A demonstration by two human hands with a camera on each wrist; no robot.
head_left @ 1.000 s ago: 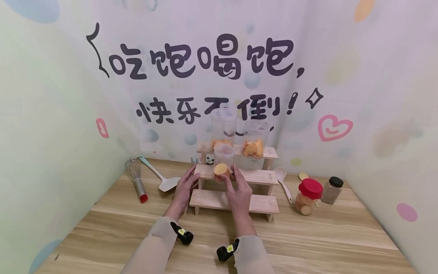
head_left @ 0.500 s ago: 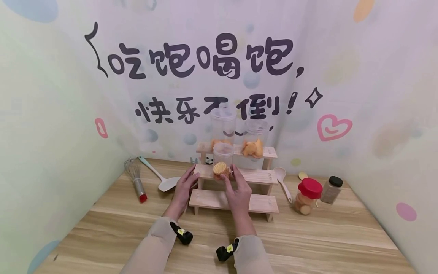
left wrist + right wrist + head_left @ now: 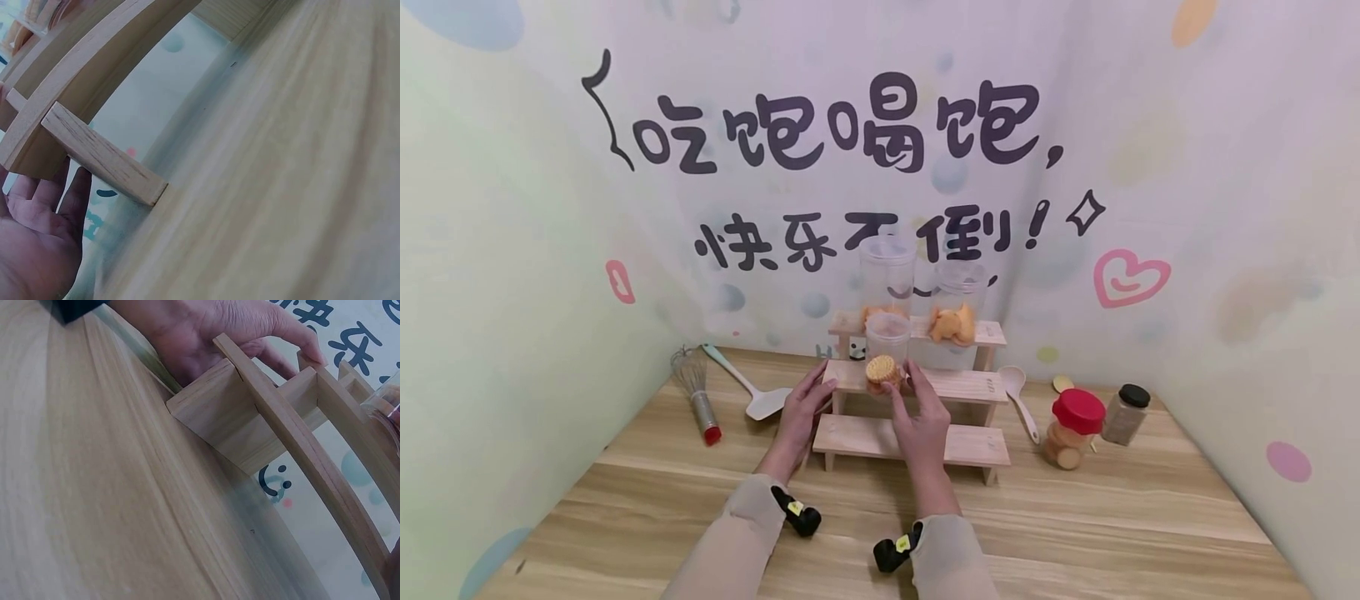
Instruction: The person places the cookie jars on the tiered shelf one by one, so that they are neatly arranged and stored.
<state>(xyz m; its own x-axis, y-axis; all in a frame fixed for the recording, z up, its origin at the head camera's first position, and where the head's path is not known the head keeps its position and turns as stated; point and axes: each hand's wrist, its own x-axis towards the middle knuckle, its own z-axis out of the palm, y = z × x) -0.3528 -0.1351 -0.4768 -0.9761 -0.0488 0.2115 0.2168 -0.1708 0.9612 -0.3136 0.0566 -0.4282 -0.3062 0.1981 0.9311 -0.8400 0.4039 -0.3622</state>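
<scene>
A three-tier wooden display stand [image 3: 912, 439] stands on the wood-grain table. On its middle step is a small clear jar [image 3: 888, 329] with round ridged biscuits [image 3: 882, 369] at the bottom. My right hand [image 3: 922, 421] grips this jar low down, thumb in front and fingers at its right side. My left hand [image 3: 801, 417] holds the left end of the middle step; in the left wrist view its fingers [image 3: 74, 194] reach behind the wood. Part of the jar [image 3: 389, 403] shows at the edge of the right wrist view.
Two clear jars, one taller [image 3: 886, 267] and one with orange biscuits [image 3: 957, 304], stand on the top step. Left lie a whisk [image 3: 700, 400] and spatula [image 3: 765, 403]; right, a white spoon [image 3: 1018, 400], red-lidded biscuit jar [image 3: 1077, 421] and black-lidded jar [image 3: 1126, 417].
</scene>
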